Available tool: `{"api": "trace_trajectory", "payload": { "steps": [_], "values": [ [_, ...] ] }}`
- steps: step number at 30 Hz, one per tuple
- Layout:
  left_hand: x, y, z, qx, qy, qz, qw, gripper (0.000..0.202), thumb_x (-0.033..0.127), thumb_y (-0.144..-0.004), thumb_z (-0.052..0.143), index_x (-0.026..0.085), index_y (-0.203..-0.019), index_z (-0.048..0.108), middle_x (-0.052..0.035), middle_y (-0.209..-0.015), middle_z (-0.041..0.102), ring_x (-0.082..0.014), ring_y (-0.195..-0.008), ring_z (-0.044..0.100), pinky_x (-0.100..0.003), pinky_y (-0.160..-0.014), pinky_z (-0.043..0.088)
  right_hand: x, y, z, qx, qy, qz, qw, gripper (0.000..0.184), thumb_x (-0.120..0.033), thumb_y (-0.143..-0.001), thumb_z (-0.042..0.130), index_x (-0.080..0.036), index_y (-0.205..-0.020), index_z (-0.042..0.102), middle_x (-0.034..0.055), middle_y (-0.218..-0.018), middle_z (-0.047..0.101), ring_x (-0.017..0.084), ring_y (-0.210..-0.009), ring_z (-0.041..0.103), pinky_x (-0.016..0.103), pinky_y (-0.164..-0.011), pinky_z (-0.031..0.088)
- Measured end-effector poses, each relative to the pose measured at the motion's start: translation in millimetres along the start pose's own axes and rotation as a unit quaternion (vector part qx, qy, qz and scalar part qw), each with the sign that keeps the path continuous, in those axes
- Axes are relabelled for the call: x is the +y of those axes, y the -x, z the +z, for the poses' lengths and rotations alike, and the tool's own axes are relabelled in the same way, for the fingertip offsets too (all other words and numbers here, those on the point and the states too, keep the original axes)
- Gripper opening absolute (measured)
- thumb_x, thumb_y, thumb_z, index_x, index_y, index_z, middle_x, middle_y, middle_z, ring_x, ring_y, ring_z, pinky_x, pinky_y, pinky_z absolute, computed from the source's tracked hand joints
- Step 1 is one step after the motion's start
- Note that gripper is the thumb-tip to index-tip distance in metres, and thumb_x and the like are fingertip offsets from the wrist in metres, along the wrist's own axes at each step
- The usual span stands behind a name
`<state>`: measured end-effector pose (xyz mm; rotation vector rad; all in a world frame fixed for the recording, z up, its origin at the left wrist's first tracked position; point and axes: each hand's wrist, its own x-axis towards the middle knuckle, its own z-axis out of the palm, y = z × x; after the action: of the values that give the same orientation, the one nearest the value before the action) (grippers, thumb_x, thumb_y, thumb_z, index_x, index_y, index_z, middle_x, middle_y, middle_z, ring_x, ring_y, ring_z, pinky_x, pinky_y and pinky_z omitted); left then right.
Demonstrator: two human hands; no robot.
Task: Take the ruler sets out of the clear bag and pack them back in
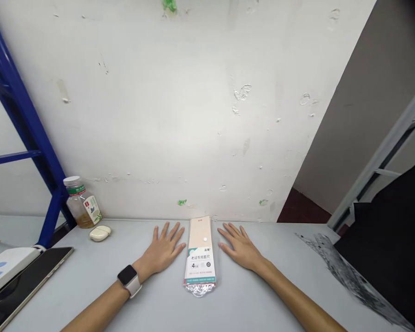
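Observation:
A flat ruler set in a clear plastic sleeve lies lengthwise on the grey table, its far end close to the wall. Its label is white and teal with printed characters, below a cream upper part with a snap button. To the left of the packet, my left hand rests palm down with fingers spread, a watch on its wrist. On the other side, my right hand lies flat, fingers stretched toward the wall. Both hands are beside the packet without gripping it, and both are open.
At the left stand a plastic bottle with some brown contents and a cream earbud-like case. Nearer lie a dark tablet and a white box. A blue metal frame rises there. Black cloth covers the right side.

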<state>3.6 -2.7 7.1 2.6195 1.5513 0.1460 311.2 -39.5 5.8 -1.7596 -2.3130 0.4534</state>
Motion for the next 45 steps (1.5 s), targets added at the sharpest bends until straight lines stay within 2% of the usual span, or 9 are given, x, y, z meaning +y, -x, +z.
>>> {"api": "trace_trajectory", "payload": {
  "steps": [9, 13, 16, 21, 26, 30, 34, 37, 45],
  "values": [
    [1, 0, -3.6, 0.011, 0.005, -0.009, 1.0, 0.065, 0.064, -0.095, 0.025, 0.031, -0.15, 0.03, -0.0034, -0.159, 0.026, -0.0398, -0.145, 0.015, -0.066, -0.112, 0.012, 1, 1, -1, 0.011, 0.002, -0.011, 1.0, 0.066, -0.065, -0.094, 0.023, -0.03, -0.149, 0.031, 0.0014, -0.161, 0.021, 0.026, -0.149, 0.011, 0.05, -0.12, 0.004],
    [6, 2, -10.9, 0.057, -0.002, 0.027, 0.998, 0.051, 0.054, -0.097, 0.033, 0.028, -0.135, 0.053, -0.0061, -0.146, 0.049, -0.0328, -0.138, 0.036, -0.058, -0.114, 0.018, -9, 4, -5, 0.106, -0.023, -0.028, 0.994, 0.055, -0.056, -0.095, 0.03, -0.026, -0.135, 0.051, 0.0073, -0.15, 0.042, 0.028, -0.138, 0.036, 0.046, -0.115, 0.026],
    [13, 4, -15.2, 0.085, 0.018, 0.084, 0.993, 0.039, 0.045, -0.098, 0.035, 0.029, -0.12, 0.063, -0.004, -0.132, 0.061, -0.027, -0.128, 0.047, -0.053, -0.115, 0.019, -27, 8, -8, 0.167, -0.083, -0.048, 0.981, 0.041, -0.048, -0.097, 0.031, -0.027, -0.109, 0.064, 0.0082, -0.118, 0.063, 0.025, -0.107, 0.058, 0.042, -0.097, 0.043],
    [25, 7, -18.8, 0.083, 0.086, 0.102, 0.988, 0.036, 0.047, -0.096, 0.041, 0.028, -0.117, 0.061, -0.0039, -0.127, 0.063, -0.0265, -0.125, 0.049, -0.052, -0.114, 0.022, -47, 8, -1, 0.089, -0.251, 0.003, 0.964, 0.025, -0.045, -0.087, 0.052, -0.024, -0.082, 0.063, 0.0022, -0.082, 0.064, 0.021, -0.079, 0.058, 0.033, -0.074, 0.046],
    [29, 5, -23.7, 0.096, 0.196, 0.063, 0.974, 0.029, 0.046, -0.093, 0.046, 0.028, -0.107, 0.064, -0.0018, -0.12, 0.065, -0.0249, -0.118, 0.053, -0.042, -0.105, 0.038, -41, 0, 7, 0.011, -0.457, 0.024, 0.889, 0.025, -0.044, -0.076, 0.067, -0.019, -0.076, 0.062, -0.002, -0.07, 0.058, 0.016, -0.068, 0.053, 0.029, -0.066, 0.041],
    [27, -2, -20.4, 0.089, 0.41, -0.008, 0.908, 0.027, 0.048, -0.086, 0.056, 0.024, -0.095, 0.063, -0.004, -0.103, 0.067, -0.0243, -0.102, 0.06, -0.039, -0.091, 0.048, -42, 1, -1, -0.009, -0.527, -0.004, 0.85, 0.03, -0.048, -0.078, 0.067, -0.019, -0.075, 0.065, -0.0006, -0.075, 0.062, 0.017, -0.074, 0.056, 0.032, -0.074, 0.041],
    [24, -10, -15.6, 0.047, 0.553, -0.024, 0.832, 0.034, 0.047, -0.078, 0.066, 0.021, -0.096, 0.055, -0.0004, -0.081, 0.064, -0.0179, -0.073, 0.063, -0.034, -0.07, 0.052, -49, 6, -8, -0.016, -0.525, -0.02, 0.851, 0.031, -0.049, -0.078, 0.067, -0.019, -0.076, 0.067, 0.0006, -0.078, 0.065, 0.018, -0.078, 0.058, 0.033, -0.077, 0.042],
    [19, -11, -16.6, 0.025, 0.608, -0.033, 0.792, 0.038, 0.043, -0.074, 0.07, 0.022, -0.099, 0.05, 0.0032, -0.077, 0.06, -0.0147, -0.065, 0.059, -0.031, -0.065, 0.05, -48, 6, -11, -0.023, -0.507, -0.017, 0.861, 0.031, -0.049, -0.078, 0.066, -0.019, -0.074, 0.065, 0.0011, -0.08, 0.066, 0.019, -0.08, 0.059, 0.032, -0.077, 0.043],
    [-18, -16, -28.9, 0.045, 0.444, -0.062, 0.893, 0.032, 0.037, -0.075, 0.054, 0.022, -0.104, 0.054, 0.0035, -0.075, 0.053, -0.0139, -0.057, 0.054, -0.027, -0.055, 0.043, -7, 3, -48, -0.091, -0.418, 0.053, 0.902, 0.021, -0.034, -0.072, 0.066, -0.018, -0.059, 0.058, -0.0021, -0.062, 0.058, 0.011, -0.058, 0.045, 0.026, -0.059, 0.034]
  ]
}}
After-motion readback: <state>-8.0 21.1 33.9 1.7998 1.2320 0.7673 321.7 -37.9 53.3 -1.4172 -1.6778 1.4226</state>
